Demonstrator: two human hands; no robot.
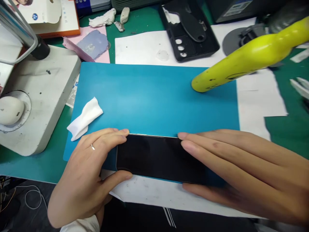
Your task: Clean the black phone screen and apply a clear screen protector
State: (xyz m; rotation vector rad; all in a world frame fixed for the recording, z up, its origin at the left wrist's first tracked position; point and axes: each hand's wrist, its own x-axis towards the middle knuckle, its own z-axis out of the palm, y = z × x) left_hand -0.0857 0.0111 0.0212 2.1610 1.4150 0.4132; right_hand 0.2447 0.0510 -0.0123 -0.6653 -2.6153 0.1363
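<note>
A black smartphone [154, 158], its dark screen facing up, lies lengthwise on the near edge of a blue mat [145, 96]. My left hand [89, 170], with a ring on one finger, grips the phone's left end, fingers along the far edge and thumb at the near edge. Around the right end my right hand [231, 164] does the same; that end is partly hidden under the fingers. Just beyond my left hand a crumpled white wipe [85, 117] rests on the mat. A yellow bottle [241, 61] stands at the mat's far right.
A lamp base [55, 74] with a white earbud case [11, 109] stands at left. Behind the mat are a pink sheet [102, 58] with grey putty [93, 43], white paper [137, 48], and a black case-like tray [193, 51] holding a dark-handled tool [190, 24].
</note>
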